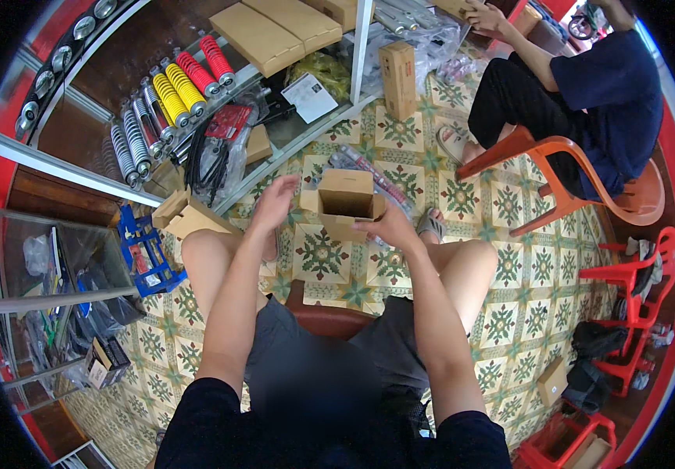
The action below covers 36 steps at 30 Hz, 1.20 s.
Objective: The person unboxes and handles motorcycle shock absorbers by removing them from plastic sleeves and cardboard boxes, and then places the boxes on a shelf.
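Note:
A small brown cardboard box (340, 228) stands open at the top in front of me, its flaps folded out and its inside dark. My right hand (393, 227) grips the box by its right side, fingers along the front face. My left hand (276, 205) is apart from it on the left, fingers stretched out and holding nothing. Behind the box, shock absorbers in clear plastic wrap (376, 181) lie on the tiled floor. What the box contains, if anything, cannot be seen.
A glass display case holds red shock absorbers (216, 61), yellow ones (185, 90) and flat cardboard boxes (276, 31). An upright carton (397, 82) stands beside it. Another open carton (193, 215) is by my left knee. A person sits on an orange chair (580, 168) at right.

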Motion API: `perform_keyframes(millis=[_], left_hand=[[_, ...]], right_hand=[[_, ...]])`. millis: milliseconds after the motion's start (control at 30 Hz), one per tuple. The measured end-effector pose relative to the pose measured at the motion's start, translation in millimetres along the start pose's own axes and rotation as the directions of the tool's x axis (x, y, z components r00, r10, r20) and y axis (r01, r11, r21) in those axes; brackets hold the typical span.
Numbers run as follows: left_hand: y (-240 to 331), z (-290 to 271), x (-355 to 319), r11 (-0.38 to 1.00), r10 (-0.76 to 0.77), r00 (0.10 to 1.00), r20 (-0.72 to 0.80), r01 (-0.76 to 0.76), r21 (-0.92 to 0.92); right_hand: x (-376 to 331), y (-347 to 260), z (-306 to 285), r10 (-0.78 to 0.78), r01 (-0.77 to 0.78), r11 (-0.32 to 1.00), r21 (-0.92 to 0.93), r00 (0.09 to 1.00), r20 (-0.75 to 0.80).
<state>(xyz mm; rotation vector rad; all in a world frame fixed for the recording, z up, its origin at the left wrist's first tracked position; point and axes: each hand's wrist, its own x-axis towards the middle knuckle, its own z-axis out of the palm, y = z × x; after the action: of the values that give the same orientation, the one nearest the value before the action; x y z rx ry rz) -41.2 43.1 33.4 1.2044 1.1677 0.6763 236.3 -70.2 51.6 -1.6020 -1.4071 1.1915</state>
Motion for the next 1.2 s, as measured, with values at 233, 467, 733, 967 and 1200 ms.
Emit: perform_keyframes(millis=[233,467,733,967,1200], left_hand=[[18.3,19.3,-25.1,0.860,-0.103,0.924,0.368,-0.103,0.500],[37.1,40.1,-29.1,0.873,0.283,0.938,0.200,-0.338,0.352],[81.7,63.2,-52.5,0.884,0.360,0.920,0.154,-0.389,0.258],[76.5,56.2,-52.6,0.672,0.583,0.787,0.202,-0.606,0.425],[77.9,63.4,-59.2,0.887,0.433,0.898,0.084,-0.440,0.142]], right_hand=[[-5.6,-27.3,-31.0,0.008,0.004,0.987,0.159,0.997,-0.075],[-7.9,-45.8,-36.2,0.173,-0.126,0.920,0.370,0.980,-0.099],[-7.7,-34.2,-20.2,-0.036,0.038,0.986,0.160,0.999,-0.016],[-5.5,-39.5,-27.2,0.121,-0.157,0.522,0.839,0.987,0.110],[-6.3,-44.5,-21.2,0.133,-0.122,0.706,0.697,0.990,0.038]])
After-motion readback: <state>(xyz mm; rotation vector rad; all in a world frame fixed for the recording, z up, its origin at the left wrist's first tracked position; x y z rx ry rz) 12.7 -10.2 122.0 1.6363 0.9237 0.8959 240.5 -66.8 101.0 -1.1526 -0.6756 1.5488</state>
